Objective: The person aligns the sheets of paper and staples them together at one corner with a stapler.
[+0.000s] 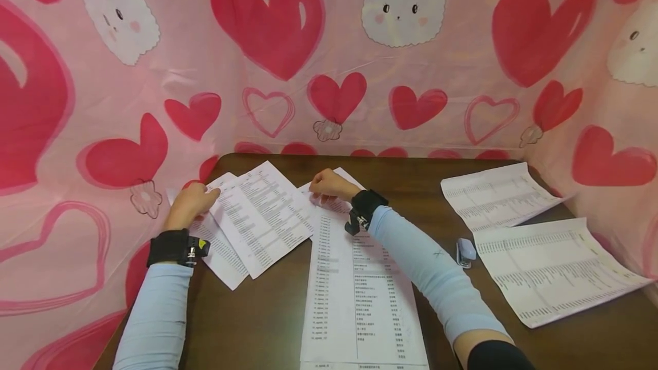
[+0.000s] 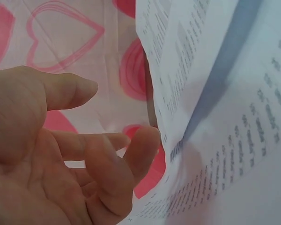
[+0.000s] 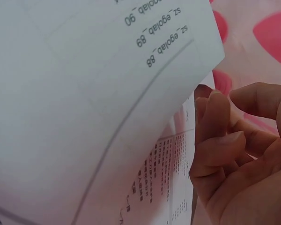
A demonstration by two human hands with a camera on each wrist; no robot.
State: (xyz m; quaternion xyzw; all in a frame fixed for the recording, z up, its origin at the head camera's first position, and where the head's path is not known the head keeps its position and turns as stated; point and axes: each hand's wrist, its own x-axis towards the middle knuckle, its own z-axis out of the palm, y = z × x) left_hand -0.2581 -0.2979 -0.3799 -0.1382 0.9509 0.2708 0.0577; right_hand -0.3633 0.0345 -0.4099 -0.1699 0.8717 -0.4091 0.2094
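1. long printed sheet [image 1: 339,313] lies on the brown table [image 1: 247,318], its far end by the right hand [image 1: 333,184].
2. the right hand has bent fingers against paper edges, a raised corner beside them; whether it pinches any, i cannot tell.
3. left of the long printed sheet, the left hand [image 1: 191,204] is released, thumb apart from loosely bent fingers, beside overlapping sheets [image 1: 269,210].
4. right of the long printed sheet stands a pale stapler [image 1: 465,251].
5. farther right of it lie two creased sheets [image 1: 555,273].
6. behind it hangs heart-print cloth [image 1: 442,76].
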